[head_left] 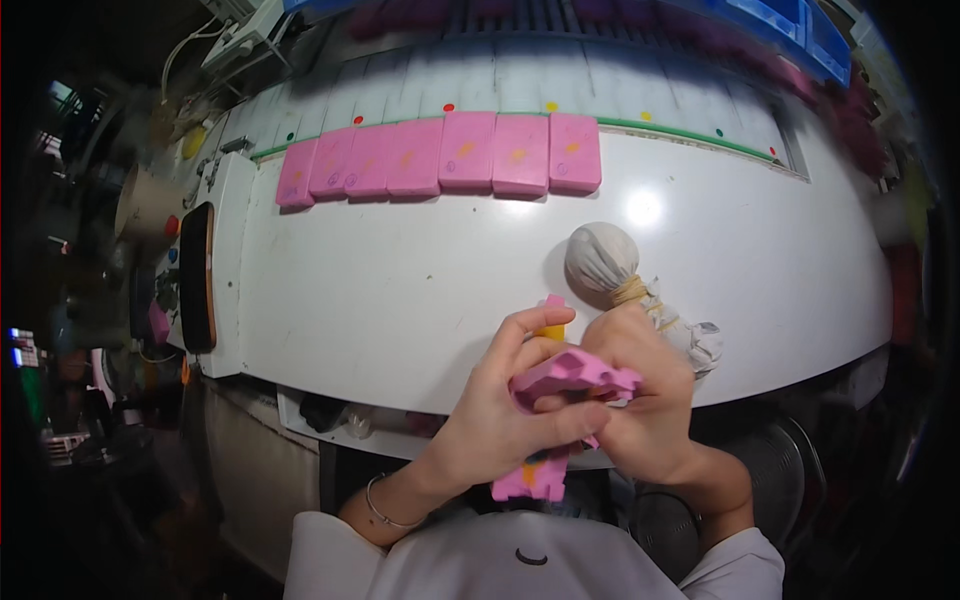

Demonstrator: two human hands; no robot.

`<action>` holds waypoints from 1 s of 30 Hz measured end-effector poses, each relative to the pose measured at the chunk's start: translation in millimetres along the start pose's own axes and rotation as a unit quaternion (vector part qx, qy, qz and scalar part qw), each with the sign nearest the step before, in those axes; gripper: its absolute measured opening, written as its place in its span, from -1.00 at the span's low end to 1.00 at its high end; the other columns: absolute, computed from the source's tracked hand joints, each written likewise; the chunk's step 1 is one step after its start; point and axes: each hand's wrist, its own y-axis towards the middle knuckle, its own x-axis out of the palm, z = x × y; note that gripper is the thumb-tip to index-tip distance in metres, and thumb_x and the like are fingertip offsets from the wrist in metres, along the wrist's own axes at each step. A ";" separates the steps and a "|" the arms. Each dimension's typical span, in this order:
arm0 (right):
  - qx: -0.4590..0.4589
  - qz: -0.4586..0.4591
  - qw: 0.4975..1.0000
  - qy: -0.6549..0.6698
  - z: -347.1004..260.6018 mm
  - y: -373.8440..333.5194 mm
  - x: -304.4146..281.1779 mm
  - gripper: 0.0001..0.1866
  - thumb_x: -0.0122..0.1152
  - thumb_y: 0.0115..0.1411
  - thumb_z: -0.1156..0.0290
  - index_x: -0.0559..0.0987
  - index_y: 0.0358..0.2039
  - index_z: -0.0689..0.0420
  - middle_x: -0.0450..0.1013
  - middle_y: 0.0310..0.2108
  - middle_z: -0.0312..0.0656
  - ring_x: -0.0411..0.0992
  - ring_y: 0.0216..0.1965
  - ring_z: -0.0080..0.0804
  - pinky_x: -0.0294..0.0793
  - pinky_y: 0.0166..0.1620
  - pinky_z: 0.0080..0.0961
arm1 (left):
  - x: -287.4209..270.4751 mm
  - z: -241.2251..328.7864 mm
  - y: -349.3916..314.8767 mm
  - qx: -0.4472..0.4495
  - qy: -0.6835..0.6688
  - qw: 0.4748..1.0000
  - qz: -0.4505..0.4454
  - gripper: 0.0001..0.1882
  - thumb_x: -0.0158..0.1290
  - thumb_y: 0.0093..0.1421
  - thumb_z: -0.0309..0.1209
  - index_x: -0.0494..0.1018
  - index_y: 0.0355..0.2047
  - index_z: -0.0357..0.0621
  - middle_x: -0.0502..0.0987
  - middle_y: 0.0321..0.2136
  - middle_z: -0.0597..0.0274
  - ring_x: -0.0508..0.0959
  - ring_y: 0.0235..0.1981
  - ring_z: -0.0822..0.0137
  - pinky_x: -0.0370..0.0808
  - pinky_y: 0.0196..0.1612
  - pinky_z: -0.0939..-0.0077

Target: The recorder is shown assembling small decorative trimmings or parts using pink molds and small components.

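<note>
My left hand (500, 400) is closed round a pink rubber mold (565, 372) with a notched edge, thumb pressed along its near side. Another notched part of the pink mold (530, 478) hangs below the left hand, with a yellow-orange mark on it. My right hand (645, 400) is curled against the mold's right end; its fingertips are mostly hidden. Just beyond the right hand, a round whitish cloth bag (603, 258) lies on the table, its neck bound with tan bands. Its loose cloth tail shows to the right of that hand.
A row of several pink blocks (467, 150) with yellow marks lies along the back of the white table (400, 270). Behind them runs a green strip (660, 132) with coloured dots. A dark phone (198, 278) rests at the left edge. Blue bins (780, 25) stand at the back right.
</note>
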 end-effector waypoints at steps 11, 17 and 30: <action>0.269 0.010 0.929 0.255 -6.7 7.2 -14.2 -0.78 0.40 -0.15 0.46 0.48 -0.62 0.23 0.35 -0.63 -0.38 0.22 -0.58 -0.71 0.20 -0.52 -0.68 | 12.2 -11.9 -10.7 0.128 0.002 0.991 0.031 -0.08 0.05 -0.10 -0.67 -0.17 0.24 -0.08 0.31 -0.13 0.18 0.40 -0.23 0.45 0.38 -0.19 0.59; 0.233 -0.086 0.949 0.195 -6.2 15.6 -21.7 -0.72 0.35 -0.13 0.45 0.48 -0.40 0.25 0.40 -0.45 -0.26 0.32 -0.43 -0.65 0.29 -0.37 -0.67 | 2.9 -11.9 -6.8 0.179 0.159 0.967 -0.089 -0.17 -0.02 -0.09 -0.75 -0.09 0.18 0.00 0.35 -0.33 0.02 0.46 -0.52 0.35 0.46 -0.48 0.51; 0.100 -0.205 0.921 -0.317 -14.0 16.3 -33.2 -0.19 -0.06 -0.21 0.86 0.09 0.16 0.30 -0.02 0.17 0.20 0.25 -0.02 0.09 0.24 0.03 -0.26 | -23.5 -17.6 -8.2 0.160 -0.028 0.987 -0.005 -0.27 -0.08 -0.03 -0.74 -0.01 0.16 -0.09 0.22 -0.08 0.05 0.42 -0.37 0.48 0.45 -0.34 0.61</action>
